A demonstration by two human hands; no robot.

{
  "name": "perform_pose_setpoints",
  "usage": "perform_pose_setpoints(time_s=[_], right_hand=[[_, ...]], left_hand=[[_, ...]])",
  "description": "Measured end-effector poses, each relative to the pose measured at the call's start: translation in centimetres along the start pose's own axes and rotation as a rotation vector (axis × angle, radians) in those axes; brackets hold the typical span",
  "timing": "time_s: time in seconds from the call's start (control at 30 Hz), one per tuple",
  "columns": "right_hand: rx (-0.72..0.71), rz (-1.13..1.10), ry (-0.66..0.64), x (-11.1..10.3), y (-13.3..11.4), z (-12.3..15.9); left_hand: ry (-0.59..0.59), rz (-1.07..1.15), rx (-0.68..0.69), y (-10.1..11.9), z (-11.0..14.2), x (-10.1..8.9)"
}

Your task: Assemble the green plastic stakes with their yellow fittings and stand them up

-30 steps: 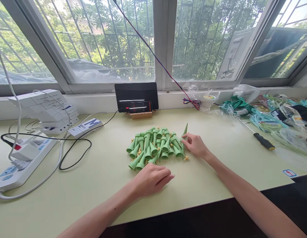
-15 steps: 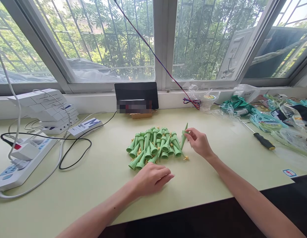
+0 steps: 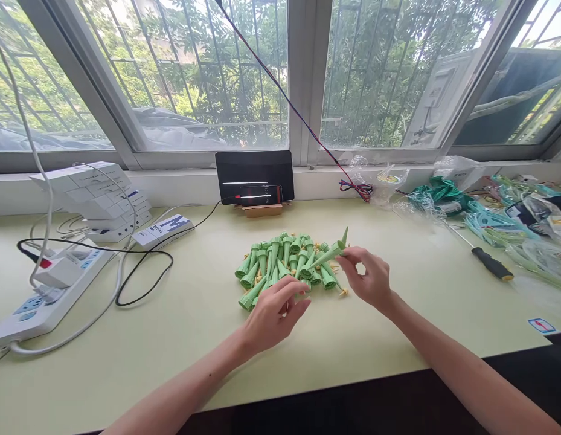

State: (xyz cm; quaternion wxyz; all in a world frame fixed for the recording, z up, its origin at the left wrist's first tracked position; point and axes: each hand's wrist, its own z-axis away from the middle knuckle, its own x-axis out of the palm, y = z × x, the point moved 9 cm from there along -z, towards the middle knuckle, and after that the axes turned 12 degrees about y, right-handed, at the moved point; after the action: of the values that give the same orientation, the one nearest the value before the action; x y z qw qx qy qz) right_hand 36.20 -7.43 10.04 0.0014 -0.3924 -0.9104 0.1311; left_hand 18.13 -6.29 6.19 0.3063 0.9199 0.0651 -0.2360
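My right hand [image 3: 368,275] pinches a green plastic plant watering spike [image 3: 329,254] between thumb and fingers. It is held tilted above the right side of a pile of similar green spikes [image 3: 262,258], some with wide open ends facing me. My left hand [image 3: 275,313] is at the near edge of the pile, thumb and fingers apart and curved, with nothing seen in it. It hides part of the pile. A small yellowish fitting [image 3: 343,292] lies beside the pile, below the right hand.
A dark tablet [image 3: 255,169] and a phone lean at the back on a cardboard stand [image 3: 262,211]. White boxes [image 3: 110,205], a power strip [image 3: 44,308] and cables lie left. To the right are a screwdriver [image 3: 491,263] and plastic-bagged items [image 3: 493,220].
My right hand has lifted the spike and tilted it toward the left. My left hand has risen over the pile's near edge, its fingers spreading. The view has shifted slightly.
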Motion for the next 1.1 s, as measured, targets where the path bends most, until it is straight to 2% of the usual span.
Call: perform_pose_setpoints(time_s=[0.13, 0.2, 0.3, 0.47, 0.6, 0.77, 0.9, 1.1], right_hand=[[-0.139, -0.150, -0.192, 2.5, -3.6, -0.5], [-0.188, -0.216, -0.283, 3.9, -5.0, -0.4], [-0.203, -0.255, -0.348, 5.7, -5.9, 0.0], [-0.120, -0.298, -0.325, 7.2, -5.8, 1.3], [-0.076, -0.356, -0.255, 6.4, -5.5, 2.3], [0.133, -0.358, -0.170, 5.8, -3.9, 2.6], [0.174, -0.364, -0.275, 7.1, -3.9, 3.4], [0.164, -0.378, -0.443, 8.6, -4.4, 5.0]], left_hand=[[0.148, -0.022, -0.060, -0.7, -0.3, -1.4], [0.150, -0.034, -0.109, -1.2, -0.4, -1.4], [0.118, -0.045, -0.175, -1.9, -0.4, -1.3], [0.078, -0.027, -0.289, -3.1, 0.0, -1.2], [0.057, 0.025, -0.293, -3.1, 0.0, -1.1], [0.147, 0.116, -0.410, -3.7, -0.6, -2.3], [0.204, 0.316, -0.594, -4.7, -1.1, -3.1], [0.283, 0.476, -0.745, -5.9, -1.3, -3.8]])
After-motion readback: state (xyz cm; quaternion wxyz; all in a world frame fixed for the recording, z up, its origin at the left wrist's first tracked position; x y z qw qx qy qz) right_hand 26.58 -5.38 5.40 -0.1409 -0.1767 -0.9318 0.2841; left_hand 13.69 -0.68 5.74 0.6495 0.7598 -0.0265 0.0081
